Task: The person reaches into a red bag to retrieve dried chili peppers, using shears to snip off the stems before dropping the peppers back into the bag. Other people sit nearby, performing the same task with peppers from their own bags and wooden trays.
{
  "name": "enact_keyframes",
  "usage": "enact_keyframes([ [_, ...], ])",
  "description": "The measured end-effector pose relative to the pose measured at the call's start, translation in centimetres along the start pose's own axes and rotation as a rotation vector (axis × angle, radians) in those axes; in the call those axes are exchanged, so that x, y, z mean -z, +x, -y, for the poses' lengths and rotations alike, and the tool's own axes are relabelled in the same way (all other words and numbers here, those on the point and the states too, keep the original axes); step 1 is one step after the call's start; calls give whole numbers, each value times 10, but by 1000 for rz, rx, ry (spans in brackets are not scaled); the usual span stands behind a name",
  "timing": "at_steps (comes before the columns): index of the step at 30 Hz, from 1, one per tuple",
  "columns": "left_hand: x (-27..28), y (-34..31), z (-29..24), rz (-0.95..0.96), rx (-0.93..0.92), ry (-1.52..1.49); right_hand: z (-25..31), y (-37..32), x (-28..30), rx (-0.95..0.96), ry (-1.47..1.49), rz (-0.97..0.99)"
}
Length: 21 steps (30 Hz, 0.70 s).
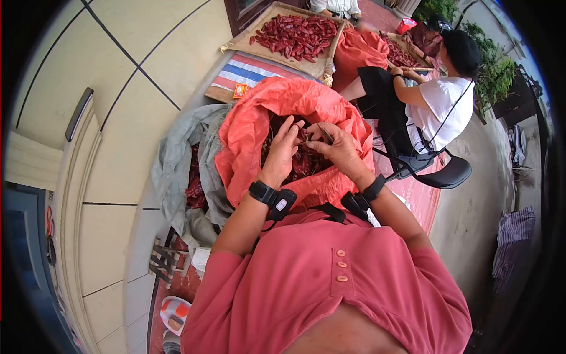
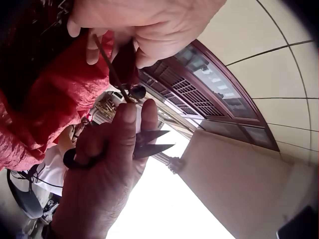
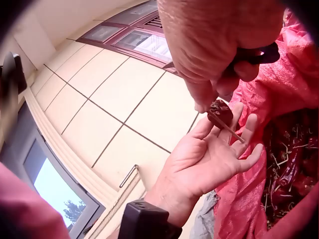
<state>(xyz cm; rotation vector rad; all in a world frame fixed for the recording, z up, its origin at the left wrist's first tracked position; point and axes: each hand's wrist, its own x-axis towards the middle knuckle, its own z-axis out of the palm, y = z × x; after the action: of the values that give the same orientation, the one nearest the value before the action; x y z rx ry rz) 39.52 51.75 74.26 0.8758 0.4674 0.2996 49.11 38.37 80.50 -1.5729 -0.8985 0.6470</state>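
Note:
Over an open red woven sack [image 1: 289, 94] of dried red chilies, both hands meet. My left hand [image 1: 279, 154] pinches a dark red dried chili [image 3: 223, 112] between thumb and fingers, its other fingers spread. A thin stem [image 2: 110, 65] sticks out from the chili toward my right hand [image 1: 344, 156]. In the left wrist view the right hand holds black-handled scissors [image 2: 149, 145] in its palm, blades pointing out past its fingers. Its thumb and forefinger tips pinch the end of that stem. Several loose stems lie among the chilies [image 3: 291, 172] in the sack.
A grey sack [image 1: 206, 127] with more chilies stands against the left side of the red one. Beyond are a woven tray [image 1: 250, 44] of chilies and a striped sheet [image 1: 244, 69]. A seated person [image 1: 439, 100] works at the right on a black chair [image 1: 445, 171].

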Motion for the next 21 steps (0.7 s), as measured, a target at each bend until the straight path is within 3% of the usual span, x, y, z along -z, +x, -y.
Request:
enact_keyframes([
  [5,5,-8,4,-34,44,-75,-5,3,-8,274,-391,26],
  [6,3,-11,2,-36,41,-74,-8,2,-8,239,-449,12],
  [9,-2,-17,3,-5,44,-90,-25,10,-11,314,-234,-111],
  [12,0,-19,10,54,86,-168,-11,5,-3,-170,166,-36],
  [14,-4,-21,11,70,138,-243,-22,4,-2,-121,104,-128],
  [15,-3,-19,16,17,152,-8,-25,4,1,-86,67,-181],
  [17,3,-8,27,-83,132,463,-18,2,7,166,-271,-274],
  [19,-7,-21,20,-276,-298,1250,-10,1,11,154,-301,-268],
  [21,-9,-21,11,-61,-635,1195,-4,-1,12,130,-391,-252],
])
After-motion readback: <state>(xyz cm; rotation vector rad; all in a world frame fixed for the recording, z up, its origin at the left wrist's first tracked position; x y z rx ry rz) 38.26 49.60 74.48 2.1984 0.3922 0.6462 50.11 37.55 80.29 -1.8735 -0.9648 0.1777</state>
